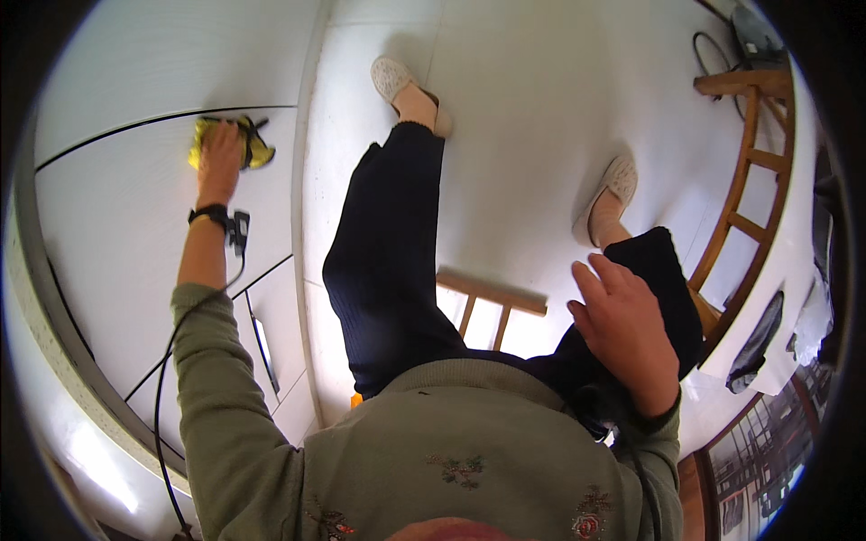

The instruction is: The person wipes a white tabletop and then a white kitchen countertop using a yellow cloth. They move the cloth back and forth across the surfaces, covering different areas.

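My left hand (pixel 220 159) is closed over a bunched yellow cloth (pixel 259 154) with dark edging. It holds the cloth against the white cabinet front (pixel 122 203), just below a dark seam between two panels. The palm and the cloth beneath it are hidden. A black strap with a small device (pixel 238 231) sits on that wrist, and a cable runs from it along the arm. Over my bent right knee, my right hand (pixel 626 328) is held with its fingers apart and nothing in it.
A speckled countertop edge (pixel 64 379) runs along the left. Lower on the cabinet is a narrow door (pixel 277 324). A wooden frame (pixel 741 182) like a chair stands at right, and wooden furniture (pixel 494 294) shows between my legs. The black cable (pixel 160 419) hangs by my left arm.
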### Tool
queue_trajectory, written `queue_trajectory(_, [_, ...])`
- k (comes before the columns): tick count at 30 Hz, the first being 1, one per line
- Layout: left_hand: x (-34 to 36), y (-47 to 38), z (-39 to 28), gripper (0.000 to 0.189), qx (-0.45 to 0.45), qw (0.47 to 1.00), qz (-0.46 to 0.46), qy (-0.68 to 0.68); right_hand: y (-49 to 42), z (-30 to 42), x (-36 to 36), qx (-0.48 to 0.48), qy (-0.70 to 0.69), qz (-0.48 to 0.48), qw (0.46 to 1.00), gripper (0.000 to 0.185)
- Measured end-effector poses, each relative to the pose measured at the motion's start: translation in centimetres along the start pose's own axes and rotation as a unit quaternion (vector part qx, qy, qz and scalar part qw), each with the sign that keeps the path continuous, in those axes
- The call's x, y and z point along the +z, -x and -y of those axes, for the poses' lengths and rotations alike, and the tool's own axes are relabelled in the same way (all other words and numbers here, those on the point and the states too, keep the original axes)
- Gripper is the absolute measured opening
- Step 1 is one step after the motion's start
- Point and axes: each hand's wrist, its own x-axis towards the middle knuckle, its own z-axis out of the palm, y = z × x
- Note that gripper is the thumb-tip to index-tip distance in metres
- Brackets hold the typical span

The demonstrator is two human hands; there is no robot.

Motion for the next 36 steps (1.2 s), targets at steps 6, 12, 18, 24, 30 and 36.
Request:
queue_trajectory(6, [-0.7,10.7,-1.8,0.035,-0.005,0.999,0.002,0.054,-0.8,0.4,1.8,-0.013,0.014,0.020,1.000,0.020])
queue_trajectory(12, [-2.1,21.7,-1.8,0.044,-0.070,0.996,0.027,0.043,-3.2,0.8,5.3,-0.034,0.040,0.014,0.999,0.017])
queue_trajectory(18, [-3.8,30.1,0.4,0.041,-0.184,0.977,-0.109,-0.007,-5.3,1.3,7.1,-0.002,0.096,0.060,0.994,0.021])
queue_trajectory(24, [-8.1,34.9,4.0,0.045,-0.278,0.932,-0.213,-0.095,-4.3,1.3,8.3,-0.029,0.087,0.001,0.996,0.022])
queue_trajectory(30, [-7.8,30.8,4.6,0.042,-0.268,0.925,-0.260,-0.077,-2.9,1.8,9.6,-0.028,0.088,0.029,0.995,0.021])
queue_trajectory(36, [-6.8,22.1,5.0,0.035,-0.185,0.949,-0.255,-0.018,-2.8,1.6,9.5,-0.015,0.082,0.025,0.996,0.018])
